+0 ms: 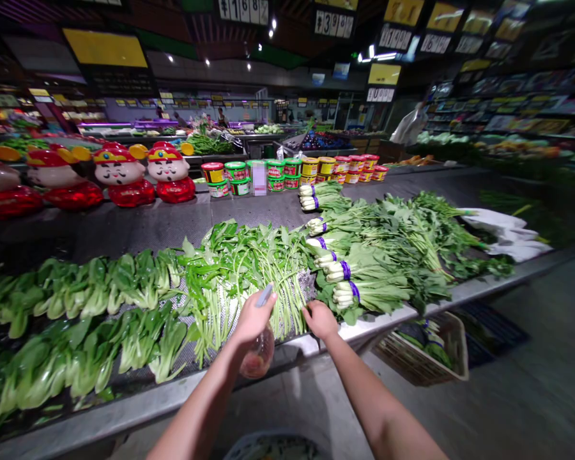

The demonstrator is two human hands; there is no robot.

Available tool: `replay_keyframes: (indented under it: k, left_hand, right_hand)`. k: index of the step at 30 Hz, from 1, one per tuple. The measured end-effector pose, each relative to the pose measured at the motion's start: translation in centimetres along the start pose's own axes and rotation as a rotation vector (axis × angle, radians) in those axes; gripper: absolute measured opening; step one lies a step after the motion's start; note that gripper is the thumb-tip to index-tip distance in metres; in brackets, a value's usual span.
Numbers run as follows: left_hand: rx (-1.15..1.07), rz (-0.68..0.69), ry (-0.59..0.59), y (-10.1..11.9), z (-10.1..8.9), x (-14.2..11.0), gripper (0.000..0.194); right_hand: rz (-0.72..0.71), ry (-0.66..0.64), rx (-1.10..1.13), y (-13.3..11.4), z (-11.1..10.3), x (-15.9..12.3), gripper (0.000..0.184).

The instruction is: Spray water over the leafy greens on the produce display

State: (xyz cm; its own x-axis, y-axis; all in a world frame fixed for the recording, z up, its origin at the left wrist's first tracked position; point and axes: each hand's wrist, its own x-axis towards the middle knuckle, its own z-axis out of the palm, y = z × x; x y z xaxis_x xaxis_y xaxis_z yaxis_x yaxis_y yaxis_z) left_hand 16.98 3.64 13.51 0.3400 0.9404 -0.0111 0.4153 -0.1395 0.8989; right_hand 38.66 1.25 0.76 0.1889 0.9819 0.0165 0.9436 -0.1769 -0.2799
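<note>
Your left hand (255, 316) has its fingers closed around the top of a clear bottle (259, 352) — its grey upper part (264, 295) pokes out above your grip, and its body hangs by the front edge of the tabletop (311, 346). Your right hand (322, 321) is at the lower ends of the long-stemmed greens (249, 268), its fingers curled; you can't tell whether they pinch a stem. Those greens lie on the tabletop between the bok choy (96, 284) on the left and purple-banded bunches (364, 291) on the right.
</note>
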Motion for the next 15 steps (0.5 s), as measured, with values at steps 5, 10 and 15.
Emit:
replay_keyframes:
  k: [5,10,15]
  left_hand:
    - [0.034,0.068,-0.013,0.1,-0.2,-0.4,0.039]
    - [0.011,0.074,-0.074,0.6,-0.1,-1.0,0.04]
    - [0.037,0.035,-0.084,-0.3,0.6,-1.5,0.04]
  right_hand:
    - [-0.01,0.013,-0.001,0.1,0.1,0.1,0.04]
    - [0.005,0.0,0.004,0.0,0.0,0.0,0.041]
    - [0.033,-0.013,-0.002,-0.1,-0.1,-0.1,0.04]
